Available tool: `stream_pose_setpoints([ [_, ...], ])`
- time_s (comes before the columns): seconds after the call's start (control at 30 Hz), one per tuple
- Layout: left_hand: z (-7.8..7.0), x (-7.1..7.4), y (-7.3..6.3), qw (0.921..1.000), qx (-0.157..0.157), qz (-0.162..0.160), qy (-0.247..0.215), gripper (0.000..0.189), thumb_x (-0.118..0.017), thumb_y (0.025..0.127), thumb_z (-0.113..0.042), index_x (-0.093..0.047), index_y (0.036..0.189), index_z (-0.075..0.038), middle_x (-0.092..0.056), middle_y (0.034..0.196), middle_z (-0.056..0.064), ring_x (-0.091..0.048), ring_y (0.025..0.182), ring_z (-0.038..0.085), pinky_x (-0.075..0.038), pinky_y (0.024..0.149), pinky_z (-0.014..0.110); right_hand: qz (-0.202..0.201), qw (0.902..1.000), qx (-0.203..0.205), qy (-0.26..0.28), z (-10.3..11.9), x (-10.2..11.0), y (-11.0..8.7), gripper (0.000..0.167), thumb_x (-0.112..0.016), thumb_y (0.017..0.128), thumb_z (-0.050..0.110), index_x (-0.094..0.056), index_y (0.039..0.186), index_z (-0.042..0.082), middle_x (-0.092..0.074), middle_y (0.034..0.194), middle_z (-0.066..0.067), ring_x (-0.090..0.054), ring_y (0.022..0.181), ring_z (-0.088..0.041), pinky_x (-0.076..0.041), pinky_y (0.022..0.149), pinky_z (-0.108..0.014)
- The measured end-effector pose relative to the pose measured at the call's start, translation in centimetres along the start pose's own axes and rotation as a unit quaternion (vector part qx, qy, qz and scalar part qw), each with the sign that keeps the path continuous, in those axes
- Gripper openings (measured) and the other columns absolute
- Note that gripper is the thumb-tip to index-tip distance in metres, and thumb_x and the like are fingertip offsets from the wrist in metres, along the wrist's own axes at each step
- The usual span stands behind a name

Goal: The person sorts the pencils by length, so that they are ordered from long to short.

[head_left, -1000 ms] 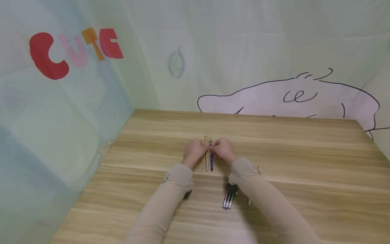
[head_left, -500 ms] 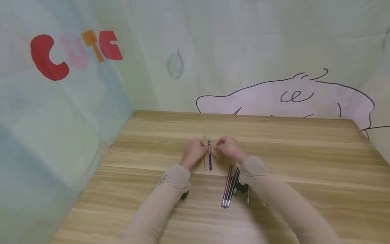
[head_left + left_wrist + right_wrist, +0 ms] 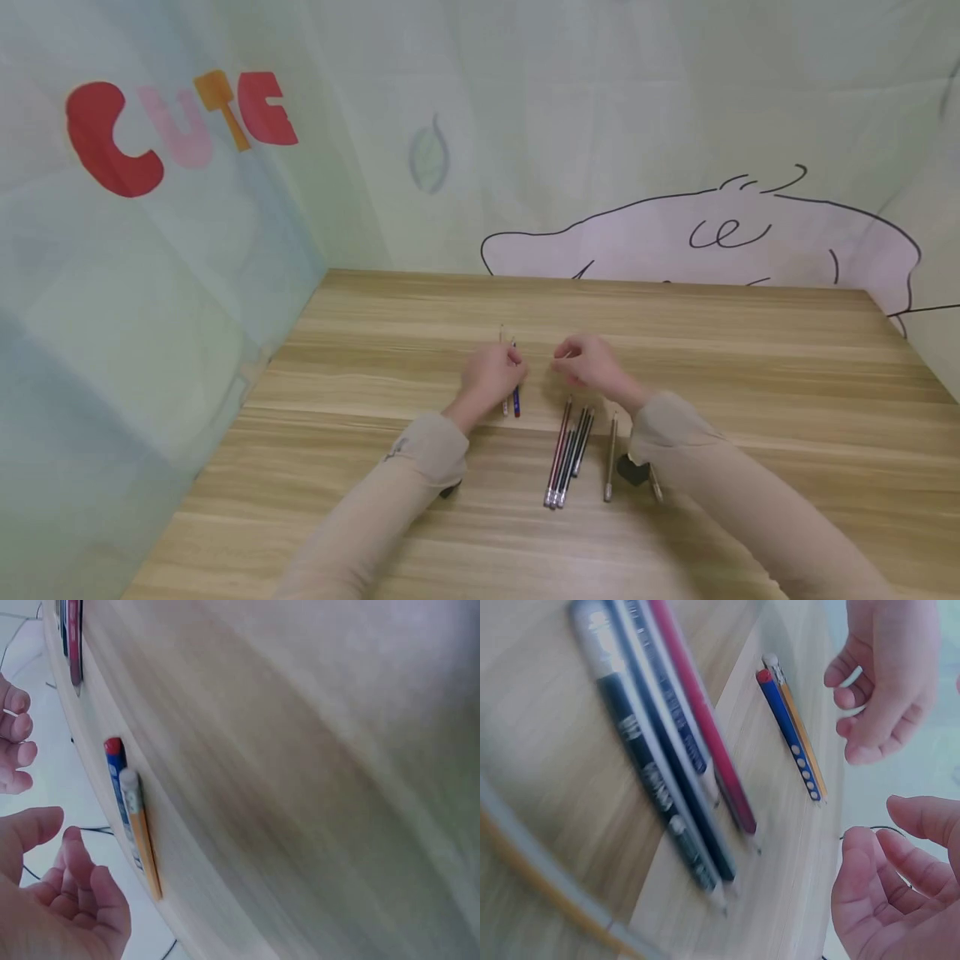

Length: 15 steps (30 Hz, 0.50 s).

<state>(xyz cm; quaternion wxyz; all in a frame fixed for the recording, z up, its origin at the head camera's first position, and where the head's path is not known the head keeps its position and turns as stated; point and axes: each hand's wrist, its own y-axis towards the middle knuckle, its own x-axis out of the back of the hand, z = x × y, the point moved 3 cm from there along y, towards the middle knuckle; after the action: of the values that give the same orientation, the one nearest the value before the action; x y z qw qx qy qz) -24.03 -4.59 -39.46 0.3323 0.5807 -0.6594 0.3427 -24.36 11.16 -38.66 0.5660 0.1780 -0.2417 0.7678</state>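
Note:
A blue pencil point(image 3: 787, 724) with a red end and a yellow pencil point(image 3: 804, 735) with a white eraser lie side by side on the table. My left hand point(image 3: 491, 372) is over this pair in the head view, covering their middles. Its thumb and fingers stand apart with nothing between them in the left wrist view. To the right, my right hand point(image 3: 594, 367) hovers beyond a group of dark pencils point(image 3: 561, 467), its fingers loosely bent around nothing. That group has black pencils point(image 3: 656, 776) and a dark red one point(image 3: 705, 720), points facing away from me.
Right of the group lies a tan pencil point(image 3: 611, 458). Another pencil point(image 3: 657, 483) shows partly from under the right sleeve point(image 3: 678, 433). The wood-grain table point(image 3: 390, 333) meets a printed cloth backdrop point(image 3: 360, 167) behind and on the left.
My right hand has let go of the blue pencil and moved right, uncovering the dark pencils and the tan one. My left hand has let go too and shifted slightly right over the pair.

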Motion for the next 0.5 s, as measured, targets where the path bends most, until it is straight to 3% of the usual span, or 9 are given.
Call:
stream_pose_setpoints([
  [0.13, -0.4, -0.3, -0.7, 0.9998, -0.011, 0.016, 0.005, 0.016, -0.061, 0.079, -0.027, -0.062, 0.087, -0.014, -0.064, 0.08, -0.001, -0.055, 0.063, 0.011, -0.041, 0.059, 0.024, 0.007, 0.9998, 0.009, 0.017, -0.7, 0.9, -0.7, 0.024, -0.056, 0.083, 0.011, -0.056, 0.101, -0.006, -0.06, 0.085, -0.021, -0.053, 0.057, -0.017, -0.048, 0.056, -0.032],
  [0.3, -0.7, -1.1, -1.3, 0.9983, -0.017, 0.054, -0.013, 0.018, -0.062, 0.079, -0.029, -0.063, 0.088, -0.013, -0.065, 0.081, -0.001, -0.055, 0.06, 0.009, -0.044, 0.059, 0.022, 0.013, 0.9996, 0.008, 0.022, -1.9, 1.8, -1.5, 0.025, -0.056, 0.085, 0.012, -0.055, 0.102, -0.006, -0.059, 0.085, -0.018, -0.052, 0.058, -0.017, -0.048, 0.056, -0.032],
  [0.5, -1.0, -1.8, -2.2, 0.9956, -0.036, 0.084, -0.022, 0.019, -0.064, 0.077, -0.031, -0.063, 0.084, -0.013, -0.063, 0.079, -0.002, -0.053, 0.065, 0.01, -0.043, 0.058, 0.021, 0.02, 0.9995, 0.012, 0.021, -3.2, 2.6, -2.6, 0.021, -0.055, 0.085, 0.01, -0.055, 0.098, -0.006, -0.056, 0.07, -0.014, -0.048, 0.051, -0.015, -0.044, 0.048, -0.03],
])
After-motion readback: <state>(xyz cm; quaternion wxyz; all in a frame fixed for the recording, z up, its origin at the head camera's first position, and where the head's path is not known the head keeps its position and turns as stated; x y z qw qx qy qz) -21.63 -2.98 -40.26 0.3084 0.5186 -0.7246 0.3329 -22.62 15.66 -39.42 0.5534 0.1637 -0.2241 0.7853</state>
